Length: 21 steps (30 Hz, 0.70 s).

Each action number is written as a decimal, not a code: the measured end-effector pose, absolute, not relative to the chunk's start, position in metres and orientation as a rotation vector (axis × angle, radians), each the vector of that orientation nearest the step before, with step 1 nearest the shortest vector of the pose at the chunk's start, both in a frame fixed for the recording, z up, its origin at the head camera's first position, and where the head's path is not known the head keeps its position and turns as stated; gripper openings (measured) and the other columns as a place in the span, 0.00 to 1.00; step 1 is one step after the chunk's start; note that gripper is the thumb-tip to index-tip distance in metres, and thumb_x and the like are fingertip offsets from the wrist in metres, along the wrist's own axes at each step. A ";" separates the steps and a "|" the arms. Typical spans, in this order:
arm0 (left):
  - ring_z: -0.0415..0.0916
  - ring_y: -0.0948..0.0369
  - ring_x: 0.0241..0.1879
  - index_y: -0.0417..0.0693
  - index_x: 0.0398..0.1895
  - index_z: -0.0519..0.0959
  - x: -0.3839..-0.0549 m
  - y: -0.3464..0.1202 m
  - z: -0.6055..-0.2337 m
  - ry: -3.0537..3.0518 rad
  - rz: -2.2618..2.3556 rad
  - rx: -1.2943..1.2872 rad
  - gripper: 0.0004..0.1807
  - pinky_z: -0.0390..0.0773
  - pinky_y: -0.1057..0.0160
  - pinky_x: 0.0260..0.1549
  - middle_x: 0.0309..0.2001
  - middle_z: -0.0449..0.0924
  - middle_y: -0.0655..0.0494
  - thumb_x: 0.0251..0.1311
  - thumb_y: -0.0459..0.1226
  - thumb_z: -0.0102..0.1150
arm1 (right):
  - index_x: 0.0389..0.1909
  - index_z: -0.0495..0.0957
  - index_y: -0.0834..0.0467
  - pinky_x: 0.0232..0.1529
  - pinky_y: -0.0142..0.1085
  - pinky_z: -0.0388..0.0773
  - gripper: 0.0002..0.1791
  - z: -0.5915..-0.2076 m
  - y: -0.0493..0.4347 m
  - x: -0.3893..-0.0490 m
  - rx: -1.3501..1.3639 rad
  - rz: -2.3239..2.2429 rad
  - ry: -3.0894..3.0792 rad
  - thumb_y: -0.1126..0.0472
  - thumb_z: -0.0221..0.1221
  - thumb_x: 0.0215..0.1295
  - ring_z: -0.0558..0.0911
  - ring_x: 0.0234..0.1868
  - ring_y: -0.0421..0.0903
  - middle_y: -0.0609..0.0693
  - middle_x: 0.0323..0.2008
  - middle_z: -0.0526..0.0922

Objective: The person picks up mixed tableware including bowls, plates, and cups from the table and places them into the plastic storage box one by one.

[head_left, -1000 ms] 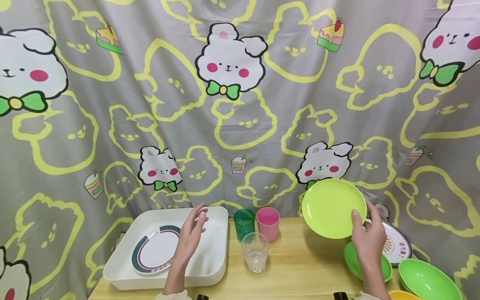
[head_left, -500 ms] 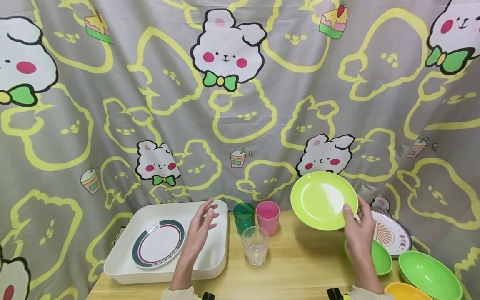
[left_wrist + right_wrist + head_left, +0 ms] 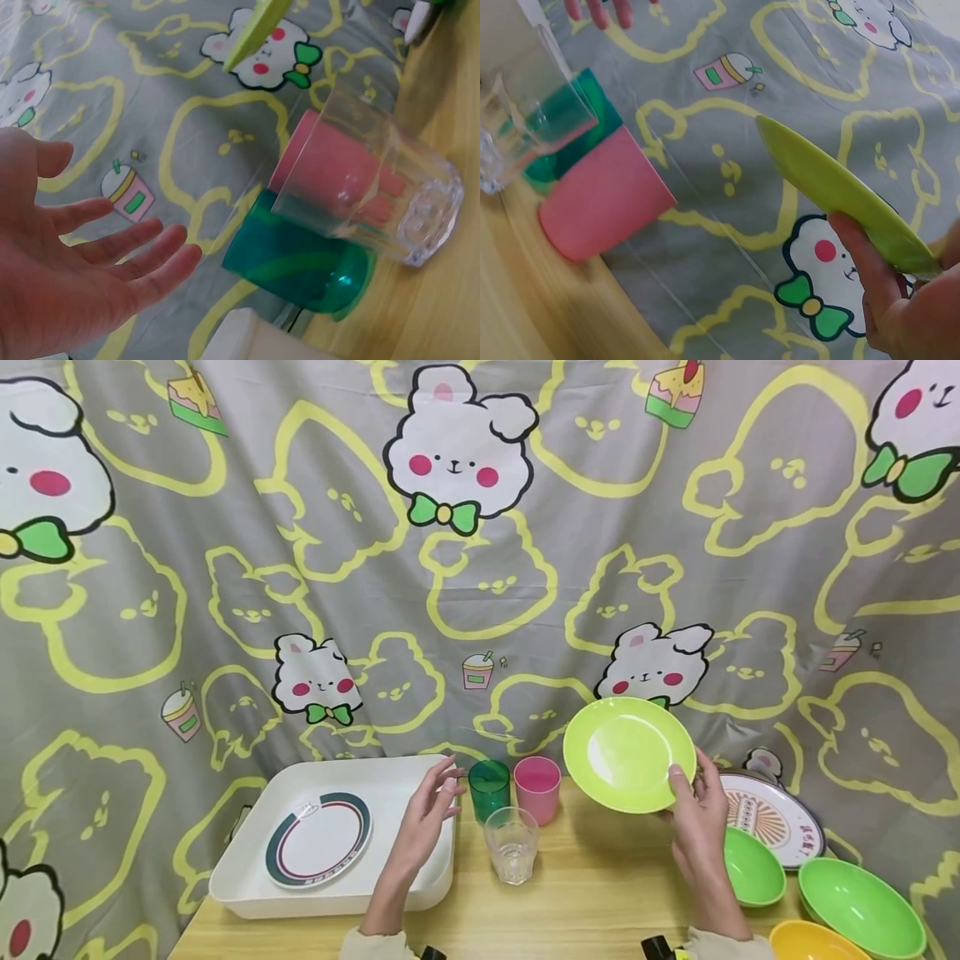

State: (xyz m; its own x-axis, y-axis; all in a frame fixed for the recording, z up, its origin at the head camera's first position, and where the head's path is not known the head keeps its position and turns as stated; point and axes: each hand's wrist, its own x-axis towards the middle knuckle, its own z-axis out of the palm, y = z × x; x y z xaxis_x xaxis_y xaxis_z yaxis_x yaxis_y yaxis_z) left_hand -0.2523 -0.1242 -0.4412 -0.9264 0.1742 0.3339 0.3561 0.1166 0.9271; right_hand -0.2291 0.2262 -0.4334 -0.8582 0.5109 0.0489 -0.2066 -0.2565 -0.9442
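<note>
A lime-green plate (image 3: 626,756) is tilted up in the air, its inner face toward the head camera. My right hand (image 3: 697,822) pinches its right edge, thumb on the upper face; in the right wrist view the plate (image 3: 840,191) shows nearly edge-on. My left hand (image 3: 423,818) hovers over the right side of a white basin (image 3: 247,906), fingers spread and holding nothing. Just right of it stand a green cup (image 3: 489,793), a pink cup (image 3: 537,789) and a clear glass (image 3: 513,847). Inside the basin lies a white plate with a dark green rim (image 3: 318,841).
On the right of the wooden table (image 3: 585,893) are a green bowl (image 3: 753,868), a second green bowl (image 3: 862,906), a yellow bowl (image 3: 813,943) and a printed white plate (image 3: 780,822). A grey patterned curtain (image 3: 495,610) hangs close behind everything.
My right hand has carried the lime-green plate leftward toward the cups. My left hand has shifted right, from over the basin's middle to its right side. The head view has tilted slightly.
</note>
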 end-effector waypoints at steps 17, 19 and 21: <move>0.67 0.37 0.68 0.43 0.80 0.53 -0.245 -0.100 -0.440 -2.142 -2.198 -0.608 0.29 0.77 0.45 0.62 0.73 0.63 0.35 0.82 0.39 0.43 | 0.82 0.50 0.53 0.40 0.37 0.88 0.32 -0.431 0.196 -0.229 -0.222 2.235 -1.691 0.63 0.45 0.82 0.82 0.47 0.36 0.55 0.70 0.64; 0.67 0.37 0.68 0.41 0.81 0.52 -0.245 -0.098 -0.441 -2.139 -2.215 -0.620 0.31 0.78 0.47 0.61 0.73 0.62 0.34 0.82 0.40 0.44 | 0.82 0.49 0.54 0.40 0.37 0.88 0.32 -0.431 0.192 -0.228 -0.196 2.242 -1.715 0.62 0.45 0.82 0.81 0.47 0.37 0.57 0.73 0.62; 0.67 0.37 0.68 0.41 0.81 0.50 -0.245 -0.097 -0.442 -2.138 -2.236 -0.627 0.32 0.78 0.48 0.61 0.74 0.60 0.33 0.82 0.40 0.44 | 0.82 0.48 0.55 0.40 0.37 0.88 0.32 -0.432 0.188 -0.228 -0.173 2.247 -1.736 0.63 0.45 0.82 0.81 0.46 0.37 0.59 0.74 0.61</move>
State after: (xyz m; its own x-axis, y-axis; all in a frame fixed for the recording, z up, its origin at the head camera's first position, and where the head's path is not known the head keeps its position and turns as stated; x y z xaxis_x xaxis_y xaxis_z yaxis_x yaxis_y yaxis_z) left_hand -0.2445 -0.0966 -0.4417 -0.9210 0.2798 0.2711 0.2582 -0.0826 0.9626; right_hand -0.2282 0.1883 -0.4317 -0.9490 0.3038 0.0843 -0.1583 -0.2278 -0.9608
